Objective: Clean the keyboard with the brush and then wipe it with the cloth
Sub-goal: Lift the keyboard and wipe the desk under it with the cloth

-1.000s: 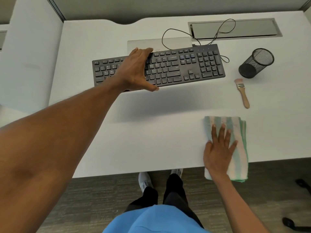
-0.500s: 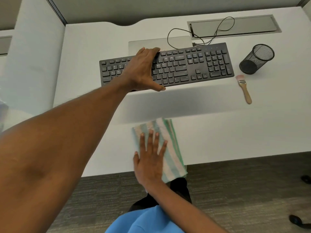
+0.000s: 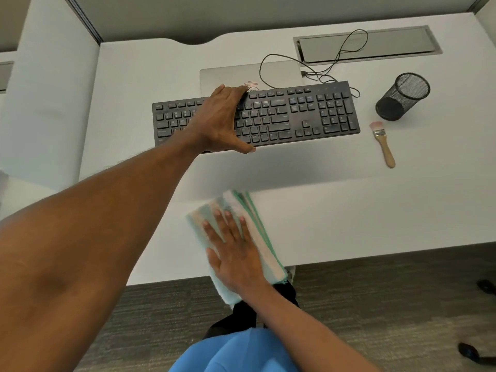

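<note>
- Keyboard (image 3: 295, 116): black, full-size, it runs across the far middle of the desk (image 3: 375, 210), slightly tilted so that its right end sits farther from us. We see a broad shadow on the desk just in front of its near edge.
- Left hand (image 3: 222, 122): it grips the keyboard left of its middle, fingers curled over the far edge and thumb hooked at the near edge.
- Cloth (image 3: 236, 201): folded, with green and white stripes, it lies at the near edge of the desk, below the keyboard's middle, and its near end hangs over that edge.
- Right hand (image 3: 236, 259): it presses flat on the cloth, fingers straight and slightly spread, holding nothing.
- Laptop (image 3: 236, 73): closed and grey, it lies behind the keyboard, its near part hidden by it.
- Cable (image 3: 346, 47): thin and black, it loops from the keyboard's far edge across the laptop to the grey hatch (image 3: 389, 47) set into the far right of the desk.
- Brush (image 3: 383, 143): with a wooden handle and pale bristles, it lies just beside the keyboard's right end, apart from it, bristles pointing away from us.
- Mesh cup (image 3: 402, 96): black and upright, it stands near the brush, toward the far right corner.
</note>
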